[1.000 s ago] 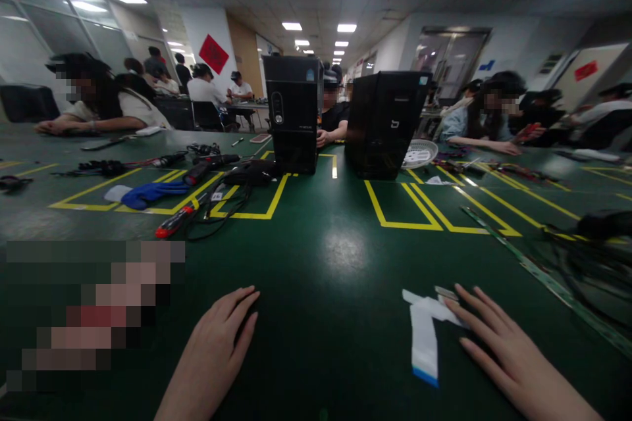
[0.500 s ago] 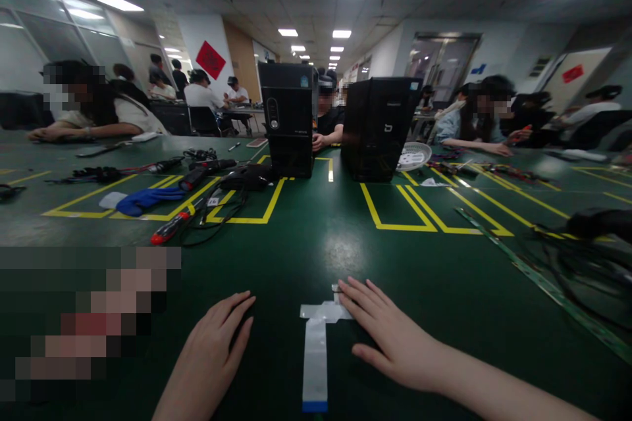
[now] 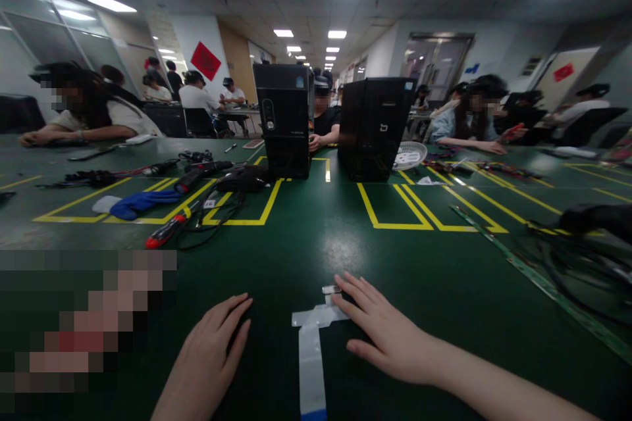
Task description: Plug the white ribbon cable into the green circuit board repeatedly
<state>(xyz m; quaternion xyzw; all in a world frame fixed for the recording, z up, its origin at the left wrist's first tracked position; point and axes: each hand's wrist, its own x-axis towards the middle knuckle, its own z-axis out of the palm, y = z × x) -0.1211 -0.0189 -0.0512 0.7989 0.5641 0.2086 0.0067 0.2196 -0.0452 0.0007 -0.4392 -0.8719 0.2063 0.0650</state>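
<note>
A white flat ribbon cable with a blue end lies on the green table in front of me, its far part branching sideways. My right hand lies palm down with fingers stretched out, and its fingertips rest on or just over the cable's far end, hiding part of it. To the left of the cable, my left hand is laid on the table with its fingers extended and thumb apart. Nothing is held in it, and a gap separates it from the cable.
Two black computer towers stand farther back, a person behind them. At left lie a red-and-black screwdriver, a blue glove and tangled cables. A long green circuit strip and black cables lie at right, a white basket beyond.
The ribbon cable has turned slightly and slid a little nearer to me; more of its far end shows beside my right fingertips. The whole view has shifted a little. My left hand has hardly moved.
</note>
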